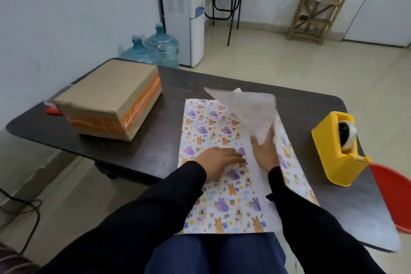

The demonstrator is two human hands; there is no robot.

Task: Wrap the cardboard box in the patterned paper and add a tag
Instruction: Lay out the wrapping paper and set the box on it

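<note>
While the left hand (pixel 219 159) presses flat, fingers straight, on the white patterned paper printed with purple and orange animals (pixel 224 198), the right hand (pixel 265 151) raises a flap of it. The flap hides that hand's fingertips, so its grip cannot be told. The brown cardboard box with orange tape (pixel 106 98) sits far left on the dark table (pixel 155 153), apart from the paper.

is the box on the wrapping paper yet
No, the cardboard box sits on the table left of the patterned paper, apart from it.
</note>
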